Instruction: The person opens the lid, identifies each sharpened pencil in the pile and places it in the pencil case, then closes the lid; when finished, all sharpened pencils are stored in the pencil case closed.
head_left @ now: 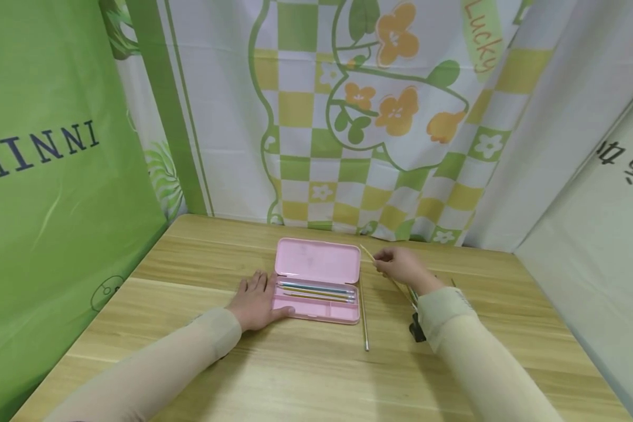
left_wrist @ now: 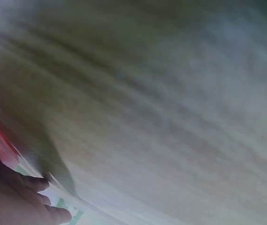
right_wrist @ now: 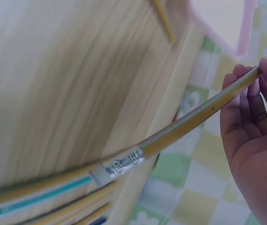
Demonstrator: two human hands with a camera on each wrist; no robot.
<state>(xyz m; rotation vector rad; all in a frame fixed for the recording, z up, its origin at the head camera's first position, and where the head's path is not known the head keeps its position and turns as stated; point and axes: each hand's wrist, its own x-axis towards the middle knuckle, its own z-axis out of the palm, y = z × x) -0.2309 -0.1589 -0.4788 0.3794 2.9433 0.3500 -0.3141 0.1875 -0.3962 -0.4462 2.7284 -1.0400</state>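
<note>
An open pink pencil case (head_left: 316, 261) lies on the table, lid folded back, with several pencils (head_left: 316, 291) in its long compartment. My left hand (head_left: 255, 302) rests spread at its left side, thumb over the near left edge. In the left wrist view this hand (left_wrist: 16, 197) shows only in the lower corner. To the right of the case, my right hand (head_left: 401, 266) pinches a yellow-striped pencil (right_wrist: 194, 119) between thumb and fingers near one end. Its eraser end slants down toward more pencils (right_wrist: 44, 197). A single pencil (head_left: 364, 319) lies beside the case.
A small black object (head_left: 417, 328) sits by the right cuff, partly covered by it. The wooden table (head_left: 306, 375) meets a patterned curtain (head_left: 343, 181) at the back, a green cloth (head_left: 58, 205) on the left and a pale cloth (head_left: 591, 246) on the right.
</note>
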